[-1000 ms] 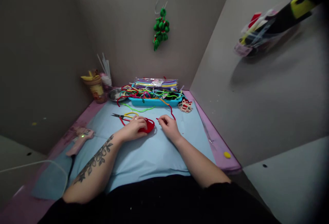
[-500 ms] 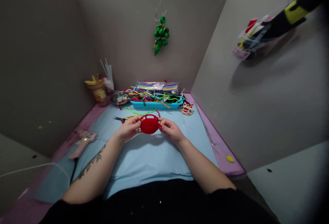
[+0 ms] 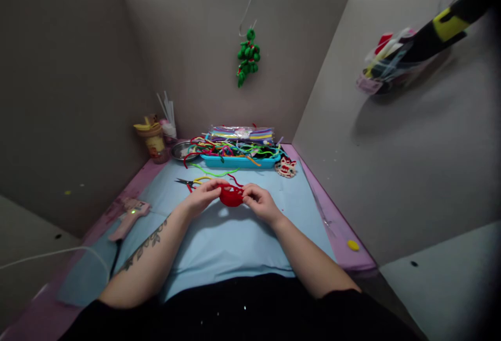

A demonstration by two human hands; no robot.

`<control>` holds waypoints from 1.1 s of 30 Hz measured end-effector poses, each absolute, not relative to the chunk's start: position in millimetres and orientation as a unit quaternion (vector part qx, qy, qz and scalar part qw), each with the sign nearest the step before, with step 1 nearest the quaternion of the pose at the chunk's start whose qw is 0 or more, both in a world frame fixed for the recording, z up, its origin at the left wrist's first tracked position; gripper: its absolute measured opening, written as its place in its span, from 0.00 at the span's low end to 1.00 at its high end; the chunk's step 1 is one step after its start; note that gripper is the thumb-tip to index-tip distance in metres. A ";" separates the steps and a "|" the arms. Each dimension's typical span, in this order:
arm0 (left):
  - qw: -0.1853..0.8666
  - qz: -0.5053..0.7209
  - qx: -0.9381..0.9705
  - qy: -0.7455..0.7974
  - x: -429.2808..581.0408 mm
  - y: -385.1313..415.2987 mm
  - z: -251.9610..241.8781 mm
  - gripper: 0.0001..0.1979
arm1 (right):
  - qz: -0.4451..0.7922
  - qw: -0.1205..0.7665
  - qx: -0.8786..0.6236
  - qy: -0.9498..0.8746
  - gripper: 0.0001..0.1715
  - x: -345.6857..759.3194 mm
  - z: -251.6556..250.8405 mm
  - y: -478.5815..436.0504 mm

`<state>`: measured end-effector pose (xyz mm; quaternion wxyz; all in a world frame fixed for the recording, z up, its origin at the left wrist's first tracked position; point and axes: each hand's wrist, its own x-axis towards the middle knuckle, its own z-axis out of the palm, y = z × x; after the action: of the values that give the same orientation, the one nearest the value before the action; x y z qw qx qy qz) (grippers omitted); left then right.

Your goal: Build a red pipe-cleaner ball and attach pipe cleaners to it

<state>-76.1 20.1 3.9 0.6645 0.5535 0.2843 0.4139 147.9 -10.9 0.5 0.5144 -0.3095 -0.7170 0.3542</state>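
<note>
A red pipe-cleaner piece (image 3: 230, 198), solid in its lower part with openings along the top, is held up over the light blue cloth (image 3: 230, 247). My left hand (image 3: 205, 195) pinches its left side, and my right hand (image 3: 261, 203) grips its right edge with fingers closed. Just beyond the piece lies a loose red stem (image 3: 235, 180). Scissors (image 3: 188, 181) with dark blades and yellow and red handles rest on the cloth past my left hand, partly covered by it. A bright green stem (image 3: 213, 172) lies farther back.
A blue tray (image 3: 242, 162) of tangled stems stands at the back, beside a metal bowl (image 3: 183, 150) and a brown cup (image 3: 153, 143). A pink glue gun (image 3: 131, 218) lies left. Tweezers (image 3: 326, 221) and a yellow disc (image 3: 353, 245) are right. Grey partitions (image 3: 211, 59) enclose the table.
The red piece has tipped, so its flat face looks shorter and its open top is foreshortened. My left hand has shifted slightly right over it. The view has moved a little.
</note>
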 end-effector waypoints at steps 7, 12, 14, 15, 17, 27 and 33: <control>0.431 0.346 0.761 0.339 -69.2 6.2 18.5 0.17 | 0.262 0.472 -0.275 -0.796 0.04 142.5 -1.9 -15.4; 0.448 0.336 0.751 0.349 -62.8 2.5 21.6 0.15 | 0.305 0.490 -0.296 -0.762 0.06 141.7 -3.0 -14.2; 0.491 0.364 0.706 0.357 -64.3 6.7 18.0 0.16 | 0.326 0.528 -0.318 -0.717 0.10 144.4 -2.7 -10.3; 0.522 0.379 0.675 0.359 -65.7 9.3 15.8 0.17 | 0.338 0.551 -0.331 -0.687 0.12 146.5 -2.6 -7.8; 0.590 0.398 0.607 0.355 -69.1 14.0 12.0 0.19 | 0.372 0.589 -0.354 -0.624 0.15 151.5 -2.5 -2.4; 0.619 0.426 0.568 0.335 -70.0 17.6 6.2 0.19 | 0.414 0.566 -0.393 -0.595 0.16 150.0 -4.8 -4.1; 0.601 0.429 0.583 0.339 -68.3 15.8 9.4 0.18 | 0.328 0.551 -0.413 -0.647 0.10 147.2 -5.8 -9.5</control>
<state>-68.3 15.8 9.4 0.6008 0.5834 0.3392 0.4285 147.2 -9.5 -5.8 0.5511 -0.4135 -0.6466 0.3275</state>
